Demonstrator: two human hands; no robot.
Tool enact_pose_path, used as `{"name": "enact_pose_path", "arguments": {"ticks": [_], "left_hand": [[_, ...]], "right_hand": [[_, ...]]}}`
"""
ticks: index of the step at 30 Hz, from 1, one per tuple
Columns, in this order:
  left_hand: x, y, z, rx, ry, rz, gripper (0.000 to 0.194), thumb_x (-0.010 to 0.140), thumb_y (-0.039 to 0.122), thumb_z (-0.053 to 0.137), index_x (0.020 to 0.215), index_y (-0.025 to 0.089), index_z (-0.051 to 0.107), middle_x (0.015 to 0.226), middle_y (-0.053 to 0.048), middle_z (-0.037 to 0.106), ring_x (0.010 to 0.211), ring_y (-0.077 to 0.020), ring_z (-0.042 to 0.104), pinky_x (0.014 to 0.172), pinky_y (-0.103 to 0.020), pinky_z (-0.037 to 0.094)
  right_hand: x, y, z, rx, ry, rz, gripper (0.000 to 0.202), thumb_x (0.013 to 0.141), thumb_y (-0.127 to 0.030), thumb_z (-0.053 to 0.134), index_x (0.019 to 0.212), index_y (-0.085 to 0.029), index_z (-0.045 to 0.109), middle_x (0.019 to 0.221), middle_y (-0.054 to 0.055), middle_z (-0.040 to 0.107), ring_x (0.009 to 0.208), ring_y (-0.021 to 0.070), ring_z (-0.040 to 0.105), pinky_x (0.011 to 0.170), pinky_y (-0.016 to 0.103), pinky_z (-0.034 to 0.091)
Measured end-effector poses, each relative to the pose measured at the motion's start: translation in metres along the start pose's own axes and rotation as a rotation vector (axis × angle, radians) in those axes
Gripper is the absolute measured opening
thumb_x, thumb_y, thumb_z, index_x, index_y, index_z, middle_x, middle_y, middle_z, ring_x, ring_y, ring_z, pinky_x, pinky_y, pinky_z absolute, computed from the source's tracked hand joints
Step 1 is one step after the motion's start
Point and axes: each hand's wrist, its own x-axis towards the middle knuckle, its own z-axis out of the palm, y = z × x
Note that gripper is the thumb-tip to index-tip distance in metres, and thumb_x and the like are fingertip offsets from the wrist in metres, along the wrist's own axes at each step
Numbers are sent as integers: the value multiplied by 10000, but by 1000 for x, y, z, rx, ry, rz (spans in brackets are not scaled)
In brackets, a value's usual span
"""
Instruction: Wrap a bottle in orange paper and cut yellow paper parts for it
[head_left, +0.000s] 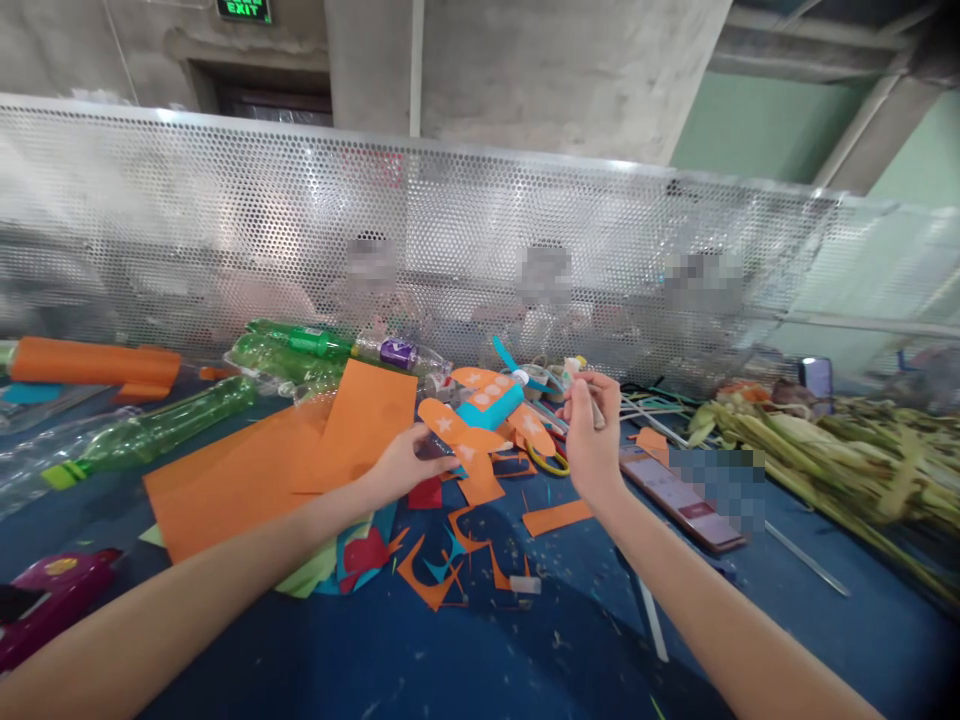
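My left hand (401, 462) grips a toy airplane (491, 405) by its tail end, thumb and fingers closed on it. The airplane has a blue body, orange wings with white stars and dots, and a blue propeller at its nose. To the right of the nose, my right hand (596, 430) is closed around a small whitish pen-like thing (572, 368) with a yellowish spot near its top; its exact kind is unclear. Its upper end points up, close to a propeller blade but apparently apart from it. Orange paper scraps (435, 570) lie on the table below.
Orange sheets (232, 475) and green plastic bottles (172, 420) lie to the left, with a magenta tool (60, 600) at the near left. A phone (686, 500) and dried husks (832, 450) lie right. A perforated metal screen (465, 220) stands behind the blue table (510, 660).
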Motion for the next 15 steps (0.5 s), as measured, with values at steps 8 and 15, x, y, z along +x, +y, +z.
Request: {"name": "enact_pose_path", "arguments": {"ticks": [8, 15], "left_hand": [[1, 4, -5, -48, 322, 27, 326, 685, 396, 673, 896, 169, 574, 896, -48, 542, 806, -179, 580, 751, -354, 520], [11, 12, -29, -29, 628, 44, 371, 809, 402, 540, 1111, 212, 438, 1053, -81, 572, 941, -192, 590, 850, -353, 475]], "right_hand": [[-6, 7, 4, 14, -95, 10, 192, 836, -421, 478, 891, -237, 475, 705, -36, 443, 537, 105, 410, 517, 253, 401], [-11, 14, 6, 6, -150, 61, 186, 818, -405, 518, 900, -239, 500, 666, -45, 456, 514, 101, 422, 497, 245, 391]]}}
